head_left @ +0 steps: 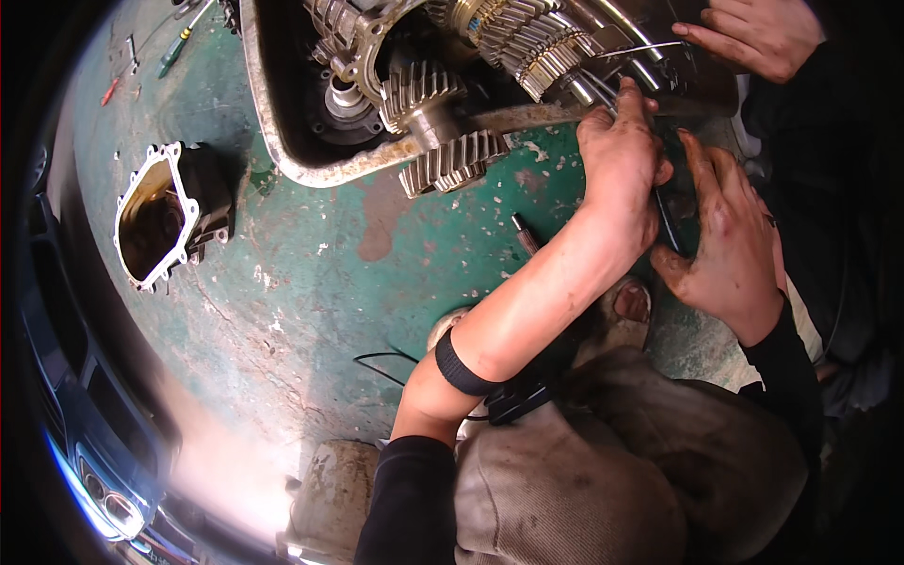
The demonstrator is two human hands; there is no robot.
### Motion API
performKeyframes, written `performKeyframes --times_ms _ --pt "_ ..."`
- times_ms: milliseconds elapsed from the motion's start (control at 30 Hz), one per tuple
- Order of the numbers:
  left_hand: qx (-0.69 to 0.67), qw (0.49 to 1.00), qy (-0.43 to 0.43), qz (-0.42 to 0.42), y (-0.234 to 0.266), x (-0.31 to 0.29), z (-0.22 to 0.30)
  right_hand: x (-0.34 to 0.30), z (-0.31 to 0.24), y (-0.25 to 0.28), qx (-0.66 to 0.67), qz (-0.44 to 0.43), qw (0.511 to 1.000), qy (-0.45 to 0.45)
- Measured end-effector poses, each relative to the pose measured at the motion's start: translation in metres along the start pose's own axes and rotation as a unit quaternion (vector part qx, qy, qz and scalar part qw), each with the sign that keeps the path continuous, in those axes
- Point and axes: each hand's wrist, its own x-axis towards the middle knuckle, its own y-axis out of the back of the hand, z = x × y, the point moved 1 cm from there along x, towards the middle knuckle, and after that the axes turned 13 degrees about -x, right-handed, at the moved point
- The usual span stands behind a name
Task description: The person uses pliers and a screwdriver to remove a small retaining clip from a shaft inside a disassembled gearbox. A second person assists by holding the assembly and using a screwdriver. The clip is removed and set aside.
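My left hand (pixel 621 160) is closed round a slim metal rod-shaped tool. Its dark lower end (pixel 668 221) sticks out below the fist, and its upper part reaches the shaft end of a gear stack (pixel 541 56). Beside that end, my right hand (pixel 723 235) is held with fingers apart and nothing visible in it. Another person's hand (pixel 753 38) comes in from the upper right, close to a thin metal rod (pixel 650 47) that crosses the shafts. Whether that hand grips the rod I cannot tell.
A metal tray (pixel 325 174) holds gearbox parts, with a loose gear shaft (pixel 433 127) leaning over its rim. Left on the green floor lie an open housing (pixel 188 212) and a screwdriver (pixel 179 47). A metal pin (pixel 524 231) lies near my forearm; a blue car (pixel 89 377) stands far left.
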Motion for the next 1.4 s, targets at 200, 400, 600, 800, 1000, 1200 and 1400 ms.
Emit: performKeyframes --times_ms 200,400,600,800,1000,1200,1400 --pt "0.02 1.0 0.01 -0.002 -0.001 -0.002 0.003 -0.002 0.005 0.0 0.025 -0.02 0.999 0.001" --pt "0.013 1.0 0.012 -0.014 -0.002 0.001 0.001 0.002 0.011 0.001 0.053 -0.02 0.998 0.011" --pt "0.026 1.0 0.009 -0.011 -0.001 0.004 0.004 0.002 0.007 0.0 0.095 -0.005 0.995 0.031" --pt "0.063 0.995 0.036 -0.066 0.011 0.005 0.012 -0.001 -0.003 -0.007 0.147 0.012 0.989 0.02" --pt "0.027 0.986 0.1 -0.133 0.018 0.007 0.022 0.014 0.011 -0.021 0.335 0.036 0.937 -0.093" --pt "-0.017 0.986 0.113 -0.123 0.014 0.009 0.015 0.015 0.036 -0.047 0.391 0.035 0.917 -0.075" --pt "-0.066 0.983 0.097 -0.139 0.012 0.01 0.01 0.02 0.028 -0.039 0.395 0.024 0.915 -0.074"
